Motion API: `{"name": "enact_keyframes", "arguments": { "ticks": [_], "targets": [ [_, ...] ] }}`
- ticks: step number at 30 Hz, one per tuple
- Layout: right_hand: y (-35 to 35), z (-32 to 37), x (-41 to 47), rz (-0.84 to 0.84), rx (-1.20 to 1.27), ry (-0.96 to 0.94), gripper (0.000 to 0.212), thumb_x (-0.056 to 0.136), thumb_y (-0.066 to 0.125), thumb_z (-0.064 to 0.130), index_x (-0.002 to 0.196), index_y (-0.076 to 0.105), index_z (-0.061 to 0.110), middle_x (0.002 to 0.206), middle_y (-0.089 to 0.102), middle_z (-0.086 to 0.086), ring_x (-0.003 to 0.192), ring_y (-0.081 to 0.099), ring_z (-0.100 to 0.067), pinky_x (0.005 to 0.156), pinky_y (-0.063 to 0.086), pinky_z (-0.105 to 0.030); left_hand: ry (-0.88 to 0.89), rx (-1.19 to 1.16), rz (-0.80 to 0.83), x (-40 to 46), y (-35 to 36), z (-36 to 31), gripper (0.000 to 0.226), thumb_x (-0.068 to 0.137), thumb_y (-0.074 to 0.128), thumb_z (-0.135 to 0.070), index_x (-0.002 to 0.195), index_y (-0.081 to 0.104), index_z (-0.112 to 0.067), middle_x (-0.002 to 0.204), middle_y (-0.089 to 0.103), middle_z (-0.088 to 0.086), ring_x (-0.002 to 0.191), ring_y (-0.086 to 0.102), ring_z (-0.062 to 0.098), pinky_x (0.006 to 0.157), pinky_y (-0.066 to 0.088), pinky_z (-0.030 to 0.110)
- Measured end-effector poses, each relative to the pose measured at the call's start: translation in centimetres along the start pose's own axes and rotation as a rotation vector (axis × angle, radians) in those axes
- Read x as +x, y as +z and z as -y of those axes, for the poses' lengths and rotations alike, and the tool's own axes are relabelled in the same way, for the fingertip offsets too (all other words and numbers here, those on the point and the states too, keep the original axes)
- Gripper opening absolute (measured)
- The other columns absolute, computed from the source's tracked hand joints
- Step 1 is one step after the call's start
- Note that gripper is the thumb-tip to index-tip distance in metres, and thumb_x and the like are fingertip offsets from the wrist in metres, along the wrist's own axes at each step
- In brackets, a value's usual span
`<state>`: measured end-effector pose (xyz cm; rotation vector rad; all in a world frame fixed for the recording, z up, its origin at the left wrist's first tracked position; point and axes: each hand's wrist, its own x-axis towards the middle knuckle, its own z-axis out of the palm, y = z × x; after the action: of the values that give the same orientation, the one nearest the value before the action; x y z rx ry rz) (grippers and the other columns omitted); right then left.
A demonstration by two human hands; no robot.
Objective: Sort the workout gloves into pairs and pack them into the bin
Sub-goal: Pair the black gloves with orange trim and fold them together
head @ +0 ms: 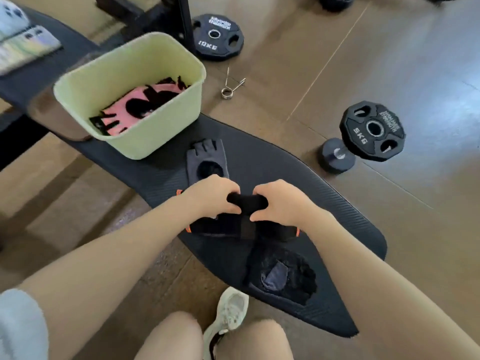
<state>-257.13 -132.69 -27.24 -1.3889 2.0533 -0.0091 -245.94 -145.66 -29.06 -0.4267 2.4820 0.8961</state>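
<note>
Nearby, floor plates (217,36) read "10KG" and "5KG" (373,130). The green bin (135,100) holds pink gloves (137,106). Both grips, left hand (210,194) and right hand (279,201), curl tightly round a black glove (246,202).

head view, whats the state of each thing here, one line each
left hand: grips the black glove
right hand: grips the same glove
black glove: held between both hands, over the mat
grey glove: flat on the mat, beside the bin
green bin: upright, open
pink gloves: inside the bin
dark glove: lying on the mat, untouched
</note>
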Motion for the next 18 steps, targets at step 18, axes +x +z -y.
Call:
{"name": "enact_keyframes", "arguments": {
  "ticks": [18],
  "targets": [
    [-19.1,15.2,17.3,-0.085,-0.302,-0.332,0.007,0.082,0.055,0.020,0.088,0.052,0.019,0.088,0.059,-0.001,0.085,0.052,-0.024,0.076,0.038,-0.033,-0.402,-0.500,-0.642,-7.6,-18.7,9.3,0.026,0.090,0.053,-0.013,0.114,0.061,-0.017,0.103,0.065,-0.001,0.089,0.054,0.011,0.068,0.031,0.014]
  ]
}}
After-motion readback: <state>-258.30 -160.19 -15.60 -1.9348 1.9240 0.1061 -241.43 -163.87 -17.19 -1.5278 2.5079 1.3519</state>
